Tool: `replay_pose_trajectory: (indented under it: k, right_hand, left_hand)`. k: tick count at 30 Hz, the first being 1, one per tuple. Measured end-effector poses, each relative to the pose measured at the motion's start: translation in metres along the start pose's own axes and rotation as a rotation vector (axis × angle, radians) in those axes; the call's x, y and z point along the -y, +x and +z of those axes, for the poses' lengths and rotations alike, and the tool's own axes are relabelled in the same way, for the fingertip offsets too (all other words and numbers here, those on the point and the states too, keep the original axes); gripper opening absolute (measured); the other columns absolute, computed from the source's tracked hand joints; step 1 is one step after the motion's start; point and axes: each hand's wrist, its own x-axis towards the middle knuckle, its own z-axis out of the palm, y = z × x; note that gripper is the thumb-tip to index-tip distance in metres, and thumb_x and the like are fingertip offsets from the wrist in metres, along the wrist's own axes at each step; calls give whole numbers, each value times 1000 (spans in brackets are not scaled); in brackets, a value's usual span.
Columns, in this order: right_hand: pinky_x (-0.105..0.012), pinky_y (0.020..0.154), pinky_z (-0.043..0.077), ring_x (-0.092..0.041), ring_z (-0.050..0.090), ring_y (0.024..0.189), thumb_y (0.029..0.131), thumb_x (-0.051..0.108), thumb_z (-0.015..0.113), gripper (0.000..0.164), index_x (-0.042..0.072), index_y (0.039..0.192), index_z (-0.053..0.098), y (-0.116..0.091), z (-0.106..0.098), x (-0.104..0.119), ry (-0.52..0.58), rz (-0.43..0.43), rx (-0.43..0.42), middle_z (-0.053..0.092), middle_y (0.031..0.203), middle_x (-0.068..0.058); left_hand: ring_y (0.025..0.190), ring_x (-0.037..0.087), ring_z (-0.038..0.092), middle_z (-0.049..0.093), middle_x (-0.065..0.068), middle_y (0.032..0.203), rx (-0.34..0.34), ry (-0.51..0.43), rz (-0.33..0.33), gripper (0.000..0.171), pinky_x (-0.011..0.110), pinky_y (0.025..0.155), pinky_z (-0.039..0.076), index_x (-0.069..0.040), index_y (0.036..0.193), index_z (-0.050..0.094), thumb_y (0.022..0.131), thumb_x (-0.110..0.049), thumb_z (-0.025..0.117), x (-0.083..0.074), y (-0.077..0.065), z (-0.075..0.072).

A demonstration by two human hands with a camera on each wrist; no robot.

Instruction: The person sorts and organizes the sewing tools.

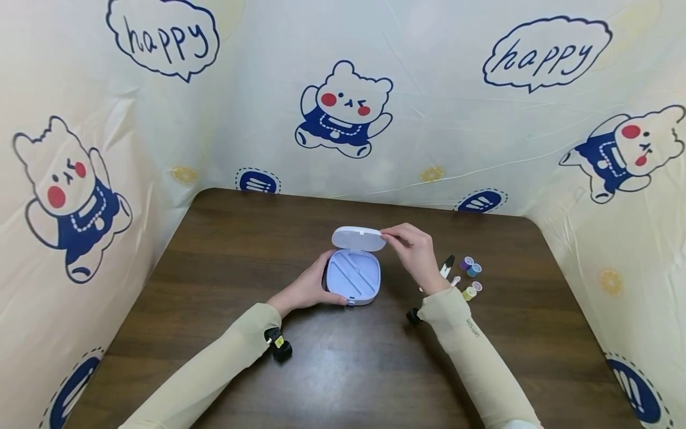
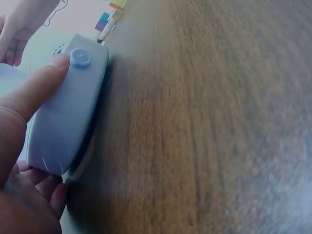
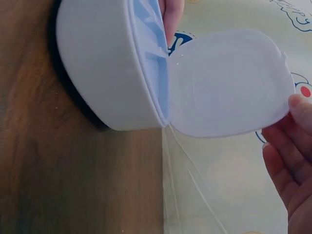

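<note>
A small lavender case (image 1: 352, 279) with slanted dividers in its tray sits on the table, its hinged lid (image 1: 358, 239) raised at the back. My left hand (image 1: 306, 287) grips the case from the left side. In the left wrist view, the thumb (image 2: 41, 85) lies along the front wall beside a round button (image 2: 80, 58). With thumb and fingertips my right hand (image 1: 415, 250) pinches the right edge of the lid. The right wrist view shows the lid (image 3: 226, 85) standing up from the case wall (image 3: 100, 63), held at its outer rim.
Right of the case, partly behind the right wrist, lie several small thread spools (image 1: 474, 270) in purple, blue, yellow and pink. Near them is a white tool with a dark tip (image 1: 448, 264). A printed cloth (image 1: 343, 179) hangs around the brown wooden table (image 1: 241, 238).
</note>
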Motion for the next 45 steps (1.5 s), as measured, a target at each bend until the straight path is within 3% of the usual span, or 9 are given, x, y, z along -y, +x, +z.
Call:
replay_pose_trajectory:
  k: [12,19,26,33,45]
  right_hand:
    - [-17,67,51,-17,63,80,96,12,76,11,7,103,81,15,8,-14,37,208,-55,77,99,-6]
    - [-15,72,51,-19,64,85,97,11,74,14,6,109,82,19,11,-18,-13,224,-49,76,102,-8]
    - [-17,69,50,-20,62,83,97,11,75,13,6,107,81,23,12,-19,-9,256,-62,77,102,-9]
    - [-21,71,51,-22,63,85,99,13,74,13,5,108,80,24,14,-22,5,313,-66,76,101,-11]
    - [-26,73,50,-24,63,88,99,14,73,14,6,108,80,24,14,-27,13,355,-60,76,99,-11]
  left_hand:
    - [145,37,41,36,22,161,-13,-13,-12,122,55,119,36,-1,163,21,73,-34,97,-3,-2,1]
    - [145,35,41,36,20,162,-14,-12,-28,123,54,119,36,-3,163,21,73,-36,97,-2,-2,2]
    - [144,36,42,37,21,161,-21,-2,-18,122,55,119,37,-2,163,21,73,-35,97,-5,-3,1]
    - [150,34,35,30,18,167,-5,16,-54,125,52,122,32,-5,166,17,74,-37,97,-6,-4,3]
    - [154,34,28,23,19,170,14,13,-49,128,52,125,28,-5,167,11,76,-37,95,-8,-7,4]
